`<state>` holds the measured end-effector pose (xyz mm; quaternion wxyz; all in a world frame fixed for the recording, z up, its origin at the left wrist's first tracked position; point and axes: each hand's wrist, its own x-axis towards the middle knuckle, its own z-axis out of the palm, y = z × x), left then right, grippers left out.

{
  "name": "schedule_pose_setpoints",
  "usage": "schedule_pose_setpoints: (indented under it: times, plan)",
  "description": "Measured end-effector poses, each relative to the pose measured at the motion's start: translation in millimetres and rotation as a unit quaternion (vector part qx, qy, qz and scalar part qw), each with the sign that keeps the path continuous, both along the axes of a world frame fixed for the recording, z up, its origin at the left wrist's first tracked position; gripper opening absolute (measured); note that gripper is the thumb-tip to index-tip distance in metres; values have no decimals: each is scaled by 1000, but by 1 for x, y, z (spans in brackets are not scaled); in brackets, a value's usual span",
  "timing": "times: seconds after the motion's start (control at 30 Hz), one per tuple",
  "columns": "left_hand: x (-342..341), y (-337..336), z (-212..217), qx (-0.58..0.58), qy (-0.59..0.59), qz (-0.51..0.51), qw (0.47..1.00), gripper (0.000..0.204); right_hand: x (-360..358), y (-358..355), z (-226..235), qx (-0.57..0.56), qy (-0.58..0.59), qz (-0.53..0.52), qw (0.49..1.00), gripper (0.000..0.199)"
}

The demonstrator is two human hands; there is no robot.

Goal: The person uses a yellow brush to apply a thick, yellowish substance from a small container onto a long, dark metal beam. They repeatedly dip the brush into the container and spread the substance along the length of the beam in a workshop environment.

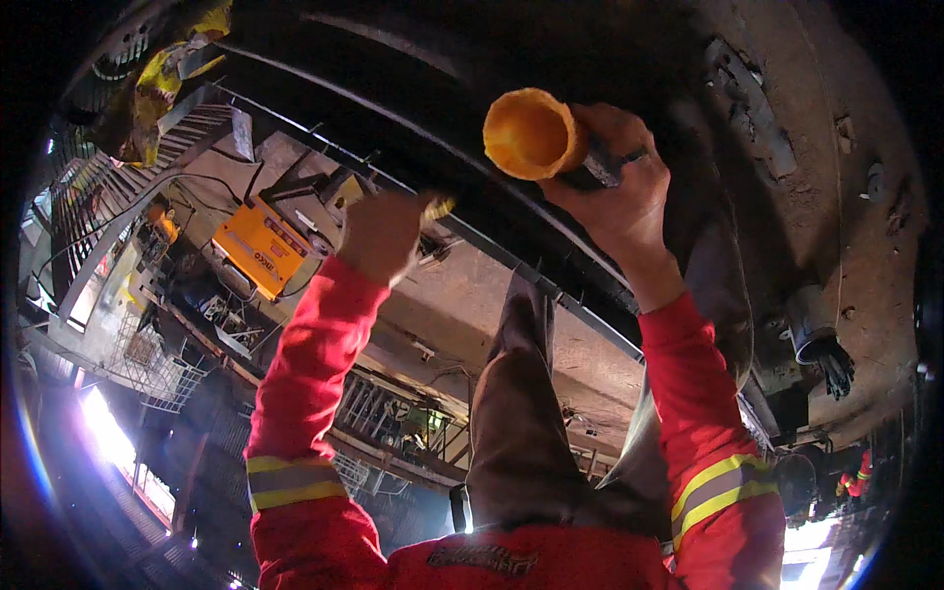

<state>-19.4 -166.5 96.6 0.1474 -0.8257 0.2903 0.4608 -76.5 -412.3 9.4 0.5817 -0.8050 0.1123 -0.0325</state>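
My right hand (634,182) is raised in front of me, its fingers wrapped round a hollow orange cup-shaped piece (532,135) with a rough rim. The open mouth of this piece faces me. A dark, stubby part (602,165) sits between the orange wall and my palm; whether the two are joined I cannot tell. To the left, my left hand (379,236) is closed and slightly blurred. A short yellowish tip (440,208) sticks out of it on the right; the rest of that thing is hidden in the fist.
An orange machine box (261,248) stands at left, near a slatted metal railing (84,231). Yellow material (157,98) hangs at upper left. A long metal edge (472,234) runs diagonally past my legs. At right, a metal can (816,329) holds dark rods.
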Motion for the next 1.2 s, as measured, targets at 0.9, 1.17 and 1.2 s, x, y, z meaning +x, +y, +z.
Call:
schedule_pose_setpoints:
  times: [0.9, 1.17, 1.2]
  plan:
    - [-2, 29, -11, 131, -101, -91, 982, 53, 20, -38, 7, 10, 45, 49, 998, 56]
    - [12, 9, -12, 101, -85, 24, 991, 28, 12, -34, 15, -6, 13, 13, 1000, 54]
    - [17, 8, -18, 107, -83, 42, 990, 25, 7, -32, 16, -12, 3, 8, 1000, 54]
